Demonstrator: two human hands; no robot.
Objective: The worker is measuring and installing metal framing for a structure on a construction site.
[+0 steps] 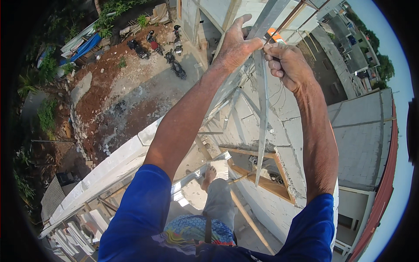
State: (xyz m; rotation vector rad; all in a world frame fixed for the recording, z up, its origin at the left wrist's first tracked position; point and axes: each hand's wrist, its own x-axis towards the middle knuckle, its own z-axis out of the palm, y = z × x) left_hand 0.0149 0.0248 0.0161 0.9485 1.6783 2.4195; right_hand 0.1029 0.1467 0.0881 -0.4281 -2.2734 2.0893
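Observation:
Raised ahead of me, my left hand (239, 46) grips the side of a grey metal channel (267, 18), its thumb pointing toward my right hand. Some of its fingers are hidden behind the channel. My right hand (288, 64) is closed in a pinch just right of the channel; what its fingertips hold is too small to make out. An orange and white object (276, 36) shows right behind those fingertips. From between the hands a long, narrow metal strip (262, 109) hangs down and tapers to a point. Thin wire (280, 94) dangles below my right hand.
Below me are light block walls (301, 131) and a wooden window frame (281, 174). My bare foot (209, 177) stands high up near a metal profile (192, 174) and a bamboo pole (244, 214). Motorcycles (174, 65) are parked far down on the ground at left.

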